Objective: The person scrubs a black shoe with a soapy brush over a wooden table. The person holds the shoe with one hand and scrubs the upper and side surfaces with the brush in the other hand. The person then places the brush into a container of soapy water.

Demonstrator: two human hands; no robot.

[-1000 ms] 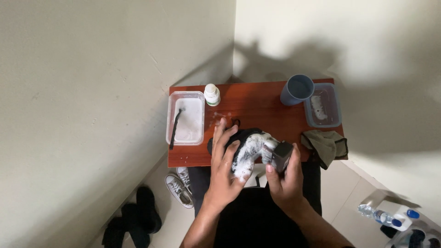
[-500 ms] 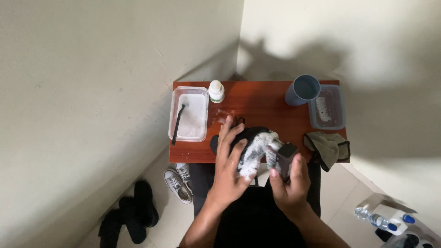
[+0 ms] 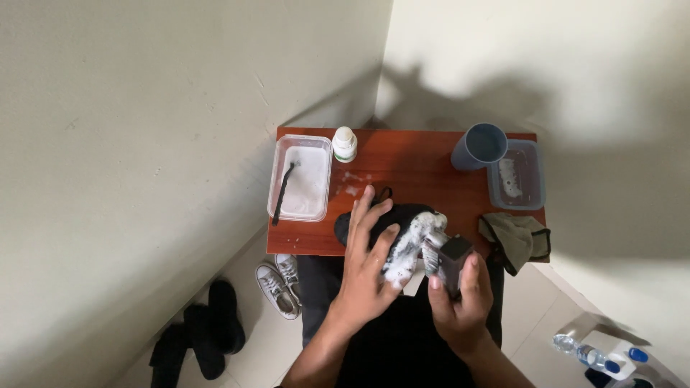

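Shoe: black shoe (image 3: pixel 374 223), smeared with white foam along its right side, held at the near edge of the table, between the two hands.
Table: reddish-brown wooden table (image 3: pixel 410 172) set in the corner of the room, with white splashes on its top near the bottle.
Left tub: clear rectangular tub (image 3: pixel 300 179) at the table's left end, holding milky white liquid with a dark brush (image 3: pixel 283 192) lying in it, handle toward the near side.
Right tub: smaller clear tub (image 3: pixel 516 176) at the far right corner (tinted grey-blue), with a streak of white foam inside.
Cup: blue-grey cup (image 3: pixel 480 146) just left of the right tub, touching it or nearly so; what it holds cannot be told.
Cloth: olive-green cloth (image 3: pixel 516 239) crumpled over the table's near right corner.
Bottle: small white bottle (image 3: pixel 344 144) with a white cap, upright at the far edge, just right of the left tub.
Left hand: left hand (image 3: pixel 366 266) spread flat, fingers open, pressed against the shoe's foamy side.
Right hand: right hand (image 3: pixel 460 302) closed around a dark scrubbing brush (image 3: pixel 449 259), whose foamy head touches the shoe.
Floor: pair of grey sneakers (image 3: pixel 279 282) under the table's near left; dark footwear (image 3: pixel 201 334) farther left; plastic water bottle (image 3: pixel 586 353) at near right.
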